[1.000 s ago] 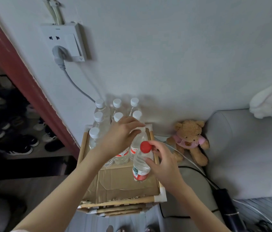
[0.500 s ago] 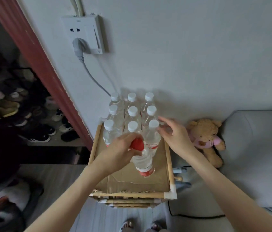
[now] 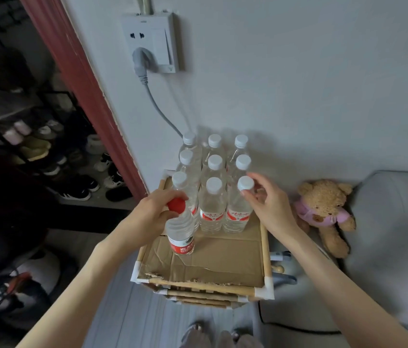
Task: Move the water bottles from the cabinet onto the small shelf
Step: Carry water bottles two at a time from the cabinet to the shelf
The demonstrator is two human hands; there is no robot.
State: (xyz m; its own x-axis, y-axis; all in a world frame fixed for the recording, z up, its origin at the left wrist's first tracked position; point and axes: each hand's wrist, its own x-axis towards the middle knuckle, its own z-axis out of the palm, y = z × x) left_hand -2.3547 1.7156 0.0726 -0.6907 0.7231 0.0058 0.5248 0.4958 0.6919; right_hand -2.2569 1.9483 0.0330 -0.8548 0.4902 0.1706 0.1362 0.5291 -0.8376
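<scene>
Looking down past your knees, you had both bare forearms stretched out over the small bamboo-framed shelf (image 3: 265, 249), whose top tier was lined with creased brown cardboard (image 3: 223, 257). Your left hand (image 3: 152, 217) gripped the clear plastic water bottle with the red cap (image 3: 180, 228) around its neck, fingers curled just under the cap, and the bottle stood upright near the shelf's left side, its base on or just above the cardboard; which, you could not tell from this angle. Your right hand (image 3: 270, 207) reached in from the right with fingers loosely spread and slightly bent, the fingertips touching or just beside the white cap of the front-right bottle (image 3: 238, 209) without closing round it. Just behind the red-capped bottle stood nine clear white-capped water bottles (image 3: 214, 187) in three rows of three, upright and packed close against the pale wall. To the right of the shelf, a tan teddy bear in a pink top (image 3: 323, 209) sat propped on the floor beside a grey cushioned seat (image 3: 393, 234). Higher on the wall hung a white socket panel (image 3: 151, 41) with a grey plug and cable (image 3: 145, 71) running down toward the bottles. Far left, beyond a dark red door frame (image 3: 80, 79), shoes sat on a dim rack (image 3: 47, 146).
</scene>
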